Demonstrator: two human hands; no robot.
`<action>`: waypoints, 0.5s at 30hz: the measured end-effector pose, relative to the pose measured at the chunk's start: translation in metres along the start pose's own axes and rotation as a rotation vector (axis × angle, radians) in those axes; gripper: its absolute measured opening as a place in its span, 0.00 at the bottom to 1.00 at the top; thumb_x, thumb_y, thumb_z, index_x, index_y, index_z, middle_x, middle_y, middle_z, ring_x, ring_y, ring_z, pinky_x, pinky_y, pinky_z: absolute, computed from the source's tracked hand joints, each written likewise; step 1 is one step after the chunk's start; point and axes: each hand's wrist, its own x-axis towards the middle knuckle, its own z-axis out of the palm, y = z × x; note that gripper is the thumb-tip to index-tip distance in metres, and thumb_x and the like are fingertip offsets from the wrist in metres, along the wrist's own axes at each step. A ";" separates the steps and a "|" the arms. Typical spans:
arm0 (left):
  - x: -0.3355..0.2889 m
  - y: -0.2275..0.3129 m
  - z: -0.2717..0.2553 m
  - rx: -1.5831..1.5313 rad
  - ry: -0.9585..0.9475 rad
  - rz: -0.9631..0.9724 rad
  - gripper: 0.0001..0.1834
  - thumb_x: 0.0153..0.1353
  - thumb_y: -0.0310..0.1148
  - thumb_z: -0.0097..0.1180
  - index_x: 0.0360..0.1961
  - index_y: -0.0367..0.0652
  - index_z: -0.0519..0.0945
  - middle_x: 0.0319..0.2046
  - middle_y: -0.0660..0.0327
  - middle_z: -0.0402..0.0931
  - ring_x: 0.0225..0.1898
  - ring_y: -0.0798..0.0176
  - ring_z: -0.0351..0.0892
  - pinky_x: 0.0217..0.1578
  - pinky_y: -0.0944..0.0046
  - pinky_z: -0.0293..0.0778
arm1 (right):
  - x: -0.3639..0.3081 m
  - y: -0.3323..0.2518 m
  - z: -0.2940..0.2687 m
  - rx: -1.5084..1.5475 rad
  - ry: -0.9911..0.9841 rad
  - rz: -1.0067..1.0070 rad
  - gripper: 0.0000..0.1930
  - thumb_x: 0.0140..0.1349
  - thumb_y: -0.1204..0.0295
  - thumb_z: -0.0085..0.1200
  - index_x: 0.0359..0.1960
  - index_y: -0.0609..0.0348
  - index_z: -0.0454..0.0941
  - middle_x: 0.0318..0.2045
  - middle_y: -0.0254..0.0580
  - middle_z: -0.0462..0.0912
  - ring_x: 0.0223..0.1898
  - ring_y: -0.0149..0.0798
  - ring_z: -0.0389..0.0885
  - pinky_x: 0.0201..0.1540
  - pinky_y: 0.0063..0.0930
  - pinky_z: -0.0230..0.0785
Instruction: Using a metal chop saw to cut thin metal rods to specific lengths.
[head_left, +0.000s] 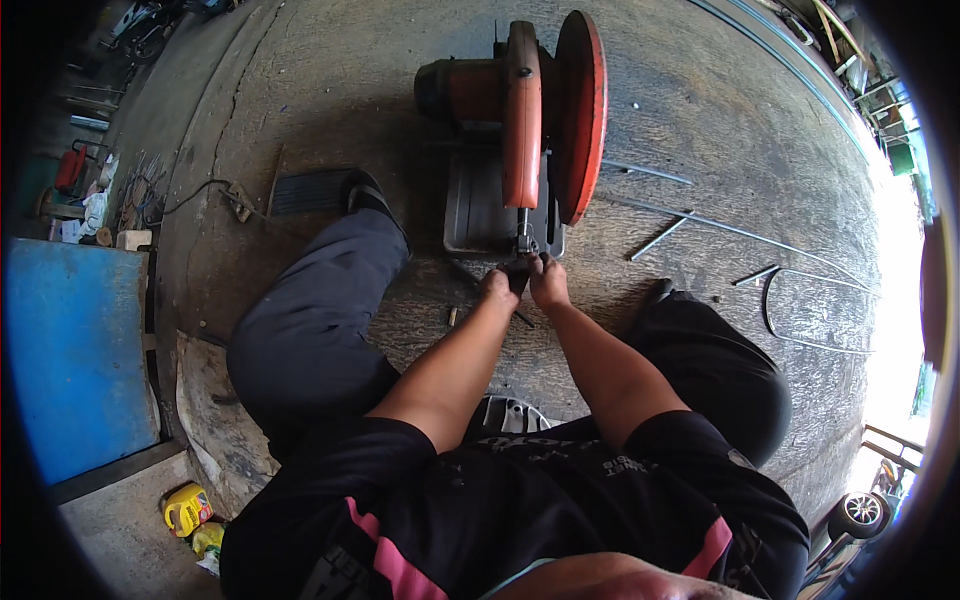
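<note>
A red chop saw [522, 120] with a large round guard [582, 120] stands on its grey base [470, 205] in front of me. My left hand [501, 284] and my right hand [546, 280] are close together at the base's near edge, just below the end of the red handle. Both hands are closed, with fingers bent around a small dark part between them that I cannot make out. A small metal fitting [525, 238] shows just beyond my fingertips. The fingers hide most of what they touch.
Thin metal rods [740, 228] and a bent rod [768, 305] lie on the floor at right. A dark ridged pad [312, 192] and a cable [190, 195] lie at left. A blue panel [75, 350] stands at far left. My knees flank the saw's near side.
</note>
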 end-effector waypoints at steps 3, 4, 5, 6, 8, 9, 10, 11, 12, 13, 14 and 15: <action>-0.013 0.005 0.006 -0.007 0.142 0.104 0.13 0.64 0.31 0.38 0.42 0.36 0.73 0.39 0.53 0.76 0.38 0.54 0.79 0.44 0.55 0.77 | 0.001 0.010 0.008 0.016 0.037 -0.057 0.18 0.65 0.60 0.41 0.37 0.65 0.75 0.32 0.64 0.77 0.39 0.65 0.74 0.41 0.49 0.65; -0.016 0.008 0.008 -0.048 0.281 0.174 0.12 0.65 0.30 0.39 0.41 0.36 0.73 0.37 0.54 0.76 0.38 0.55 0.79 0.43 0.54 0.78 | 0.000 0.010 0.012 0.021 0.088 -0.098 0.18 0.65 0.60 0.41 0.37 0.65 0.75 0.32 0.64 0.77 0.39 0.66 0.73 0.41 0.49 0.64; -0.020 0.011 0.008 -0.046 0.291 0.178 0.12 0.65 0.30 0.39 0.41 0.36 0.73 0.37 0.54 0.76 0.38 0.55 0.79 0.43 0.54 0.78 | 0.001 0.010 0.015 0.067 0.073 -0.083 0.17 0.65 0.61 0.40 0.36 0.64 0.75 0.31 0.64 0.77 0.38 0.66 0.73 0.41 0.50 0.64; -0.024 0.009 0.015 -0.009 0.290 0.181 0.13 0.66 0.32 0.35 0.42 0.37 0.72 0.37 0.53 0.76 0.39 0.53 0.79 0.43 0.54 0.78 | 0.003 0.014 0.014 0.066 0.074 -0.068 0.17 0.65 0.61 0.40 0.36 0.64 0.75 0.31 0.64 0.77 0.38 0.66 0.73 0.41 0.50 0.64; -0.031 0.009 0.018 0.023 0.307 0.189 0.15 0.67 0.33 0.32 0.42 0.38 0.72 0.38 0.51 0.76 0.40 0.52 0.79 0.44 0.53 0.78 | 0.003 0.017 0.016 0.081 0.029 -0.021 0.21 0.65 0.59 0.40 0.39 0.67 0.75 0.35 0.65 0.77 0.41 0.65 0.73 0.44 0.47 0.66; -0.030 0.010 0.024 -0.004 0.340 0.212 0.14 0.68 0.33 0.33 0.43 0.38 0.71 0.39 0.51 0.75 0.39 0.51 0.79 0.44 0.51 0.78 | 0.006 0.021 0.019 0.137 0.016 0.005 0.21 0.65 0.59 0.40 0.39 0.67 0.75 0.35 0.65 0.77 0.41 0.65 0.73 0.44 0.46 0.66; -0.031 0.011 0.025 -0.032 0.382 0.233 0.13 0.68 0.33 0.35 0.44 0.38 0.70 0.39 0.51 0.74 0.39 0.50 0.78 0.44 0.50 0.78 | 0.008 0.021 0.020 0.138 0.005 0.017 0.21 0.65 0.59 0.40 0.39 0.67 0.75 0.35 0.65 0.77 0.41 0.65 0.73 0.44 0.46 0.66; -0.033 0.013 0.025 -0.048 0.358 0.254 0.12 0.68 0.33 0.36 0.44 0.37 0.68 0.39 0.51 0.73 0.39 0.49 0.78 0.44 0.47 0.77 | 0.011 0.021 0.021 0.143 -0.029 0.007 0.20 0.65 0.58 0.40 0.39 0.66 0.76 0.35 0.64 0.77 0.41 0.64 0.73 0.44 0.46 0.66; -0.036 0.014 0.025 -0.050 0.377 0.249 0.12 0.68 0.33 0.36 0.44 0.37 0.68 0.39 0.51 0.73 0.39 0.49 0.78 0.44 0.47 0.77 | 0.010 0.023 0.023 0.147 -0.064 0.000 0.20 0.65 0.58 0.40 0.40 0.65 0.76 0.35 0.64 0.77 0.40 0.64 0.74 0.44 0.46 0.66; -0.037 0.012 0.030 -0.068 0.345 0.238 0.11 0.67 0.33 0.38 0.43 0.37 0.69 0.39 0.52 0.73 0.38 0.51 0.78 0.43 0.48 0.77 | 0.006 0.034 0.033 0.035 0.140 -0.065 0.20 0.65 0.58 0.40 0.40 0.64 0.76 0.36 0.63 0.77 0.41 0.63 0.74 0.45 0.45 0.66; -0.037 0.009 0.036 -0.086 0.313 0.227 0.11 0.67 0.34 0.39 0.42 0.38 0.69 0.39 0.53 0.72 0.38 0.52 0.78 0.42 0.49 0.78 | 0.012 0.047 0.034 0.028 0.138 -0.053 0.20 0.65 0.58 0.40 0.40 0.64 0.76 0.36 0.63 0.77 0.41 0.63 0.74 0.45 0.45 0.66; -0.040 0.007 0.042 -0.123 0.319 0.227 0.10 0.66 0.33 0.40 0.40 0.38 0.70 0.37 0.53 0.73 0.38 0.51 0.77 0.43 0.49 0.77 | 0.021 0.061 0.032 0.127 0.026 -0.032 0.19 0.65 0.57 0.41 0.36 0.62 0.76 0.26 0.52 0.76 0.29 0.51 0.73 0.34 0.39 0.65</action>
